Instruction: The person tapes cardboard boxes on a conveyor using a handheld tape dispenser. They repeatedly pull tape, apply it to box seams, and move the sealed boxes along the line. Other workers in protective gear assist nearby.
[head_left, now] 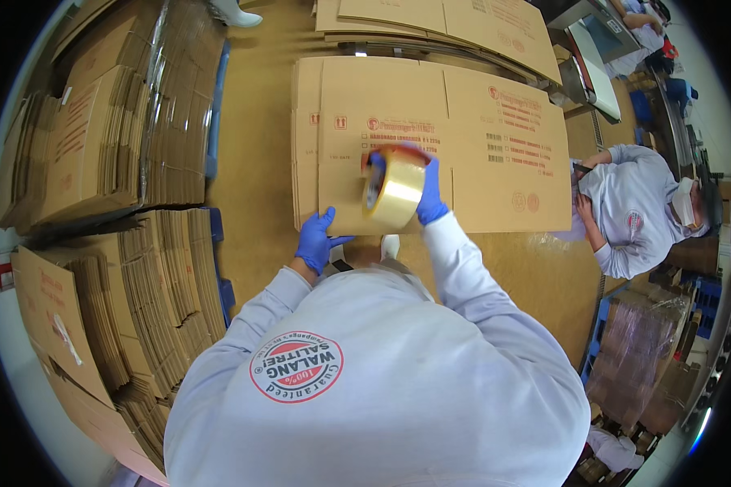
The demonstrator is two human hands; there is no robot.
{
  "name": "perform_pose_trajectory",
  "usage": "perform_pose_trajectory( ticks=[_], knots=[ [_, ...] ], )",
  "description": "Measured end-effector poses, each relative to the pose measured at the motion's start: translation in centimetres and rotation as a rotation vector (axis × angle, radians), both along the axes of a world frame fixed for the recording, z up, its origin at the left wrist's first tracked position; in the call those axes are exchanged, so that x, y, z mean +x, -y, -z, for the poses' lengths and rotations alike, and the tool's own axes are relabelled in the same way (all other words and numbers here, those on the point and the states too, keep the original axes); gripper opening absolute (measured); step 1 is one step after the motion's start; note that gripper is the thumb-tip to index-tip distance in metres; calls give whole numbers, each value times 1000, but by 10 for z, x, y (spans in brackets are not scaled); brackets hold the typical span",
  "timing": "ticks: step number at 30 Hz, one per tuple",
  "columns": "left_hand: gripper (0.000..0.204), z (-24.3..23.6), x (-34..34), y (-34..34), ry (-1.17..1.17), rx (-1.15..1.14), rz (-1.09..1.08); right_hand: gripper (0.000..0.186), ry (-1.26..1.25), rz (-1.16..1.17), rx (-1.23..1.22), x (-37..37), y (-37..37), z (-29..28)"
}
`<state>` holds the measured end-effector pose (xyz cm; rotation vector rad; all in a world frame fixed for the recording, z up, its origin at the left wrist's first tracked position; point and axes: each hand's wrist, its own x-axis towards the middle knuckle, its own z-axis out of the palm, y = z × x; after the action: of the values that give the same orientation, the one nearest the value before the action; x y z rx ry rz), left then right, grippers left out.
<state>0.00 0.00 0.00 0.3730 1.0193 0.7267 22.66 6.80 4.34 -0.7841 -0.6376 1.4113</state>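
In front of me lies a stack of flat, unfolded cardboard boxes [382, 89] with red print. My right hand [433, 195], in a blue glove, is closed around a hand-held tape dispenser [398, 154] with a red part on top, blurred by motion. A wide roll of clear tape [400, 191] sits in it, over the near half of the top sheet. My left hand [317, 241], also in a blue glove, is at the sheet's near left corner, its fingers spread and touching the edge. Part of my right hand is hidden behind the dispenser.
More flat cardboard [495, 24] lies beyond the stack. Tall bundles of folded cartons [105, 122] stand on blue pallets at the left. A co-worker in a white top [629, 207] works at the right. Wrapped cartons [638, 349] stand at the lower right.
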Motion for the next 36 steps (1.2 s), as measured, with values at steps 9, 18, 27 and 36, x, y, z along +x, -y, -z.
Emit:
perform_pose_trajectory(
  ticks=[9, 18, 27, 36],
  knots=[
    [42, -2, 7, 0, -37, -14, -33, 26, 610, 127, 77, 13, -82, 26],
    [41, 6, 19, -7, -44, -23, -87, 34, 845, 88, 227, 15, -6, 24],
    [38, 8, 17, -17, -62, 37, -103, 18, 1137, -2, 24, 16, -19, 48],
    [42, 2, 14, 5, -43, 95, -18, 24, 427, -869, -129, 25, -35, -21]
  ],
)
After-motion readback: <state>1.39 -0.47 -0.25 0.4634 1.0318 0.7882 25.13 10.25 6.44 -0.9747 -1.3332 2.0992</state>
